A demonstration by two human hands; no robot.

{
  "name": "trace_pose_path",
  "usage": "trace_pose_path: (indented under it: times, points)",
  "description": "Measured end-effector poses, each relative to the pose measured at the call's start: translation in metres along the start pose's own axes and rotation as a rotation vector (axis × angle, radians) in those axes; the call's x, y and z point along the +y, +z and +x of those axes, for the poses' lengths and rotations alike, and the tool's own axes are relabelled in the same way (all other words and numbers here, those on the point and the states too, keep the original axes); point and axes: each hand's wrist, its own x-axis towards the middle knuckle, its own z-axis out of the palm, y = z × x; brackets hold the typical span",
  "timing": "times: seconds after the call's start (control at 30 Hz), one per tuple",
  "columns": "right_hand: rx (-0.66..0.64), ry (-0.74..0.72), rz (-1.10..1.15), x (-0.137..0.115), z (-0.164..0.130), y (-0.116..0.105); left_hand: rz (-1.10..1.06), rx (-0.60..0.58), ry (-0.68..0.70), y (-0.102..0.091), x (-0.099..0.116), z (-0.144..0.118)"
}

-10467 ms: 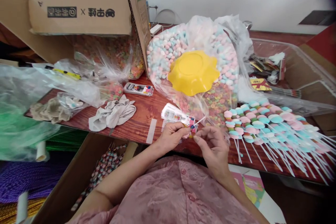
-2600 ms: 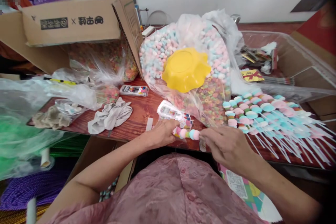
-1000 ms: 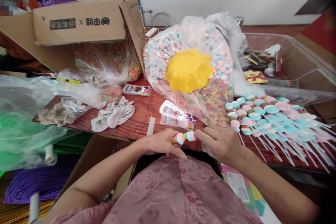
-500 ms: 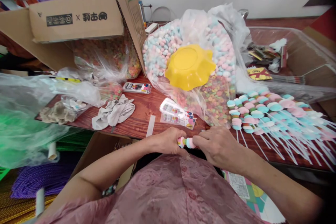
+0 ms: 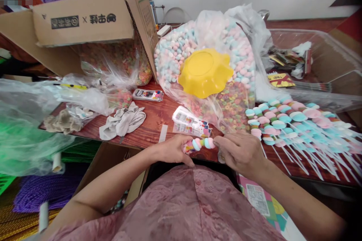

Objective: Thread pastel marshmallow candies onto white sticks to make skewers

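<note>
A marshmallow skewer (image 5: 209, 143), with pink, blue and white marshmallows and green and orange rings, lies sideways between my two hands just in front of the table edge. My left hand (image 5: 175, 150) is closed around a small colourful printed wrapper (image 5: 187, 146) at the skewer's left end. My right hand (image 5: 243, 154) pinches the right end of the skewer, its stick hidden by the fingers. Right of that hand lies a pile of similar skewers (image 5: 294, 120) with white sticks. Ahead of my hands is a stack of printed plastic bags (image 5: 190, 122).
A yellow scalloped bowl (image 5: 205, 71) rests upside down on bags of marshmallows (image 5: 169, 60) and cereal-like rings (image 5: 234, 98). A cardboard box (image 5: 85, 19) stands at left, a clear bin (image 5: 319, 52) at right. A grey crumpled cloth (image 5: 123, 120) lies near the front edge.
My hands have risen slightly, and the skewer has moved up and right with my right hand. More of the skewer and the wrapper shows beside my left hand.
</note>
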Motion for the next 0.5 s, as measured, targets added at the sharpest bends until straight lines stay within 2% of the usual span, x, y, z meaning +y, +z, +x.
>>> trace_pose_path:
  times: [0.1, 0.17, 0.27, 0.33, 0.4, 0.5]
  points:
    - [0.03, -0.089, 0.029, -0.001, -0.001, -0.001, -0.225, -0.298, -0.104, 0.007, -0.001, -0.002]
    - [0.03, -0.145, 0.064, 0.001, 0.0, -0.002, -0.283, -0.49, -0.144, 0.01, -0.001, -0.002]
    - [-0.012, -0.23, 0.111, 0.008, 0.004, -0.005, -0.286, -0.692, -0.109, 0.009, 0.001, 0.0]
    - [-0.043, -0.274, 0.11, 0.011, 0.007, -0.009, -0.296, -0.782, -0.105, 0.007, 0.002, 0.003]
    - [-0.054, -0.313, 0.089, 0.012, 0.01, -0.015, -0.326, -0.779, -0.141, 0.006, 0.002, 0.005]
    - [-0.018, -0.343, 0.008, 0.005, 0.012, -0.026, -0.467, -0.58, -0.175, 0.006, -0.003, 0.007]
